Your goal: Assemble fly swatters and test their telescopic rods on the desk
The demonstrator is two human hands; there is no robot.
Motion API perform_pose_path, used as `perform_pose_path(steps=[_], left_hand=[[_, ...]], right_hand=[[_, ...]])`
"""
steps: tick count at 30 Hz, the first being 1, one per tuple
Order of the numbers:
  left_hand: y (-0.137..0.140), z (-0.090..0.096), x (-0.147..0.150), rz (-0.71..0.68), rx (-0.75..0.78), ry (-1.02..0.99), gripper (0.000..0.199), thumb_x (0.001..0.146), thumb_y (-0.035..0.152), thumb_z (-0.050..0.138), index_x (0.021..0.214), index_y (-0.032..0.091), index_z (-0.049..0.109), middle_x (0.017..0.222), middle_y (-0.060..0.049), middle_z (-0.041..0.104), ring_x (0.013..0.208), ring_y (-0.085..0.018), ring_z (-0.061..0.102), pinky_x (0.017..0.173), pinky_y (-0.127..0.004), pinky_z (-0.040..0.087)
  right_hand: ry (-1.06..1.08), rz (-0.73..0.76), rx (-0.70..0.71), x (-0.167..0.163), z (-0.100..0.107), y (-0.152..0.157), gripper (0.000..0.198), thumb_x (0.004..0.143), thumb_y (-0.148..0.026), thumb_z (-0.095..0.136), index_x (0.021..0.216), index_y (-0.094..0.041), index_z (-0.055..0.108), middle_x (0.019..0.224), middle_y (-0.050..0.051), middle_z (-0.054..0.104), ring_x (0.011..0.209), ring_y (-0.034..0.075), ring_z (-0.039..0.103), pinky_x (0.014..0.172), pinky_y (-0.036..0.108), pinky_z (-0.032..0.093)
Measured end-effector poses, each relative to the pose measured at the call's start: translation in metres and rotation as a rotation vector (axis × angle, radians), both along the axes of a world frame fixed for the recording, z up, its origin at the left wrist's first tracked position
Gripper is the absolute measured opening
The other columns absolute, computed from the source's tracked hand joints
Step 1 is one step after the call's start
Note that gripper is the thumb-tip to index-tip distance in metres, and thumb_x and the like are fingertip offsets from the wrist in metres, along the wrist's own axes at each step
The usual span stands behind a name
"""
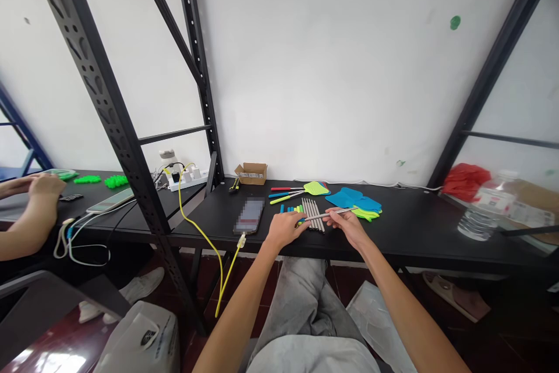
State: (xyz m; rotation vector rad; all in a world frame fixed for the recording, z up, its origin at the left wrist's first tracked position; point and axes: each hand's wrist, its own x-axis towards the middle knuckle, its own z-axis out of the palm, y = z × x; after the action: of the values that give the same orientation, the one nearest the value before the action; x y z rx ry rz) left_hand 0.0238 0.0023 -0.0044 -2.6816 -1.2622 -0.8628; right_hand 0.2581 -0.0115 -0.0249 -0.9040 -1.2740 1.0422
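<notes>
- Right hand (346,226): fingers pinch a grey rod (318,217).
- Left hand (283,228): fingers at its other end; can't tell if gripping.
- More rods (311,208): just under the fingers.
- Phone (250,216): left of the fingers, on the worktop (414,216).

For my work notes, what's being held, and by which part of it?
A rod: right grip near its middle; left grip at its left end, though that hold is unclear.

We see bright, even light on the wall (327,70), glare on the floor (56,356), stretched edges, a pixelated phone (248,216).
</notes>
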Motion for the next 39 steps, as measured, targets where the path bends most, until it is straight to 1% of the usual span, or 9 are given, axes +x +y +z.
perform_pose_path(steps=[6,10,18,26,29,35,39], left_hand=[[0.0002,0.0008,-0.0001,0.0,0.002,0.015,0.042,0.093,0.058,0.04,0.104,0.028,0.068,0.089,-0.001,0.071,0.078,-0.015,0.064,0.064,-0.023,0.039],[-0.0001,0.0007,-0.0002,0.006,0.006,0.009,0.042,0.094,0.057,0.039,0.105,0.028,0.067,0.091,-0.002,0.072,0.079,-0.016,0.065,0.064,-0.023,0.04],[-0.0027,0.002,0.0003,0.016,-0.013,0.012,0.041,0.095,0.055,0.038,0.111,0.029,0.066,0.085,-0.003,0.072,0.078,-0.018,0.066,0.067,-0.024,0.041],[-0.002,0.0005,0.0003,0.014,0.025,0.017,0.035,0.095,0.051,0.04,0.105,0.028,0.065,0.086,-0.001,0.072,0.08,-0.018,0.066,0.064,-0.024,0.039],[-0.0017,0.0003,0.0007,0.019,0.037,0.015,0.034,0.096,0.049,0.038,0.104,0.028,0.064,0.087,-0.001,0.071,0.079,-0.018,0.066,0.063,-0.024,0.038],[-0.0012,0.0003,0.0014,0.055,0.067,0.01,0.031,0.096,0.046,0.037,0.1,0.027,0.061,0.085,0.0,0.07,0.079,-0.019,0.065,0.059,-0.025,0.035],[-0.0003,-0.0006,0.0021,0.086,0.059,0.011,0.03,0.096,0.044,0.037,0.102,0.027,0.06,0.086,0.0,0.07,0.078,-0.018,0.065,0.059,-0.025,0.035]], right_hand=[[-0.021,0.004,0.009,0.0002,-0.0004,0.0,0.036,0.074,-0.049,0.073,0.094,-0.019,0.073,0.083,0.009,0.074,0.068,0.017,0.062,0.059,0.027,0.041],[-0.028,0.007,0.015,0.0005,0.0,-0.0004,0.036,0.074,-0.049,0.073,0.095,-0.02,0.073,0.084,0.009,0.074,0.071,0.017,0.063,0.059,0.027,0.041],[-0.016,0.014,0.004,-0.0005,0.0007,-0.0002,0.038,0.073,-0.05,0.074,0.095,-0.019,0.074,0.084,0.009,0.074,0.07,0.018,0.062,0.059,0.027,0.04],[-0.009,0.004,0.015,-0.0003,-0.0001,-0.0004,0.037,0.074,-0.05,0.073,0.095,-0.02,0.074,0.083,0.009,0.073,0.068,0.016,0.061,0.059,0.027,0.041],[0.046,-0.026,-0.002,0.0005,-0.0001,-0.0003,0.037,0.073,-0.05,0.074,0.095,-0.02,0.074,0.081,0.008,0.073,0.066,0.015,0.06,0.058,0.027,0.041],[0.247,-0.088,-0.018,0.004,-0.0001,0.0012,0.033,0.076,-0.047,0.073,0.093,-0.019,0.074,0.076,0.006,0.071,0.061,0.013,0.058,0.055,0.025,0.042],[0.336,-0.14,-0.019,0.0066,-0.0017,0.0039,0.032,0.075,-0.046,0.073,0.09,-0.018,0.073,0.073,0.005,0.069,0.059,0.013,0.057,0.052,0.025,0.042]])
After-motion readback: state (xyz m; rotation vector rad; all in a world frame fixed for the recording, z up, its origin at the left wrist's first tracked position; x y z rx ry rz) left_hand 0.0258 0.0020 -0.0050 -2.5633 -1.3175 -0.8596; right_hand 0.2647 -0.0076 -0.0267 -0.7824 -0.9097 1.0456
